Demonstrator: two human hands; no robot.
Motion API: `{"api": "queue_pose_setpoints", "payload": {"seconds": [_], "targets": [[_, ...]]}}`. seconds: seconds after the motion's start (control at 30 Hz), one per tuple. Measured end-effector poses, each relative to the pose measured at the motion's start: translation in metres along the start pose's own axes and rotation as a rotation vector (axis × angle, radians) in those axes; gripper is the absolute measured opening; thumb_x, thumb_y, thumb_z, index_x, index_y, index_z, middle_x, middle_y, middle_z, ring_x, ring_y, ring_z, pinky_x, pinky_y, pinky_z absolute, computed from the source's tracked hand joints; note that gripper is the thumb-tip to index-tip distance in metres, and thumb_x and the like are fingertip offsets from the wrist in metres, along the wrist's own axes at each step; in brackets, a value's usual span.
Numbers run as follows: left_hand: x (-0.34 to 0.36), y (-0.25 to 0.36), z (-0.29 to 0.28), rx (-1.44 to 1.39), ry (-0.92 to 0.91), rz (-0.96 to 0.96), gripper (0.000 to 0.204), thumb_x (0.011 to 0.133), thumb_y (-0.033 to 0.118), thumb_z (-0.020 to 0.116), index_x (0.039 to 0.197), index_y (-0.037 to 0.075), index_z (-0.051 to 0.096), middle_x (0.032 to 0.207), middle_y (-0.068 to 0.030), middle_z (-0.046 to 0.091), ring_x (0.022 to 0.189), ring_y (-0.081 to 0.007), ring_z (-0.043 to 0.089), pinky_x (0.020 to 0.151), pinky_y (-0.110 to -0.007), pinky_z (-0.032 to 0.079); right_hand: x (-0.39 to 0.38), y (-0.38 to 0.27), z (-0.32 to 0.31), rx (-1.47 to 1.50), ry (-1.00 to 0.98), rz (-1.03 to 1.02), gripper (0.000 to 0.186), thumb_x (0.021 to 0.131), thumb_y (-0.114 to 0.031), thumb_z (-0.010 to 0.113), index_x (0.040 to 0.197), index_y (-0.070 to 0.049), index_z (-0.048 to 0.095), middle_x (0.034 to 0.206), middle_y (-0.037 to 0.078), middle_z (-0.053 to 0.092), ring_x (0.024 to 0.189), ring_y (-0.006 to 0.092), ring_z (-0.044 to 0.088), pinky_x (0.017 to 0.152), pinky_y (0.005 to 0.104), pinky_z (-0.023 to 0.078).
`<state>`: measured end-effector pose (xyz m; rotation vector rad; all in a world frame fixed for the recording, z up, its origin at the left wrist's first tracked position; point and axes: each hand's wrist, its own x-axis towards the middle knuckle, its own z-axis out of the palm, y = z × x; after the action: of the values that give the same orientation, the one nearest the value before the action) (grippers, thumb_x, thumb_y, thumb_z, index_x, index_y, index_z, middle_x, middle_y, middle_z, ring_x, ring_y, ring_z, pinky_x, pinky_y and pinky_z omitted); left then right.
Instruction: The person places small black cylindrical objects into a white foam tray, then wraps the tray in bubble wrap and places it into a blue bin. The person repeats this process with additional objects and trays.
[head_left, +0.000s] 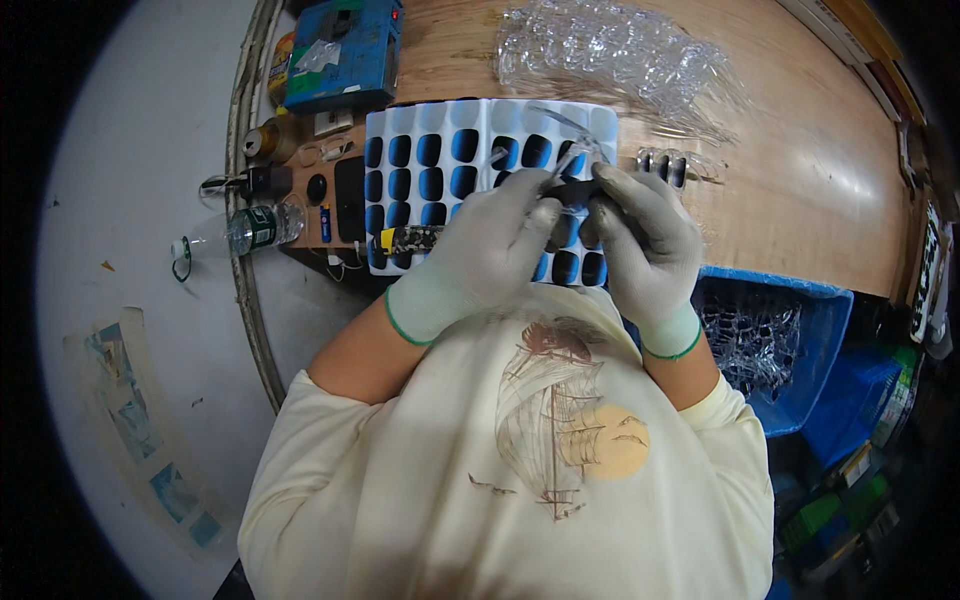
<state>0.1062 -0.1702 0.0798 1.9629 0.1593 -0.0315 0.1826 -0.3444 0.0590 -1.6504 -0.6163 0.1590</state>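
Note:
Both my hands wear pale gloves with green cuffs. Between them is a pair of clear-framed glasses (568,122), its see-through temples pointing up and away from me. A dark lens (574,192) shows at the front of the frame; whether it is fully seated I cannot tell. My left hand (475,240) pinches the left side of the glasses, and my right hand (650,235) grips the right side with thumb and fingers. Under them lies a white tray (482,170) with rows of blue-black lenses (430,150). A yellow and black patterned tool handle (410,240) lies near my left wrist.
Many clear glasses frames (610,55) are heaped at the back. One pair with dark lenses (662,165) lies right of the tray. A blue bin (825,350) of clear frames stands at the right. At left are a blue box (345,50), a phone (349,198) and a bottle (235,232).

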Motion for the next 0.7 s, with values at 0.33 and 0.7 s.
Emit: {"api": "queue_pose_setpoints", "payload": {"seconds": [0.33,0.7], "targets": [[-0.016,0.014,-0.008,-0.094,-0.175,-0.007,0.022,0.096,0.014,0.055,0.111,-0.003,0.060,0.072,-0.0124,0.063,0.064,-0.0218,0.063,0.059,-0.035,0.048,0.002,-0.006,-0.025,0.388,-0.266,0.431,0.023,0.095,-0.021,0.069,0.090,0.001,0.069,0.072,0.000,0.062,0.068,0.0052,0.052,0.059,0.0234,0.042],[-0.017,0.016,-0.005,0.175,0.010,0.106,0.023,0.098,0.022,0.058,0.107,0.000,0.059,0.069,-0.0161,0.063,0.061,-0.0342,0.065,0.054,-0.042,0.049,0.003,-0.001,-0.022,0.222,-0.284,0.406,0.024,0.093,-0.022,0.071,0.092,0.002,0.072,0.067,-0.001,0.060,0.063,0.0053,0.049,0.055,0.0246,0.041]]}}
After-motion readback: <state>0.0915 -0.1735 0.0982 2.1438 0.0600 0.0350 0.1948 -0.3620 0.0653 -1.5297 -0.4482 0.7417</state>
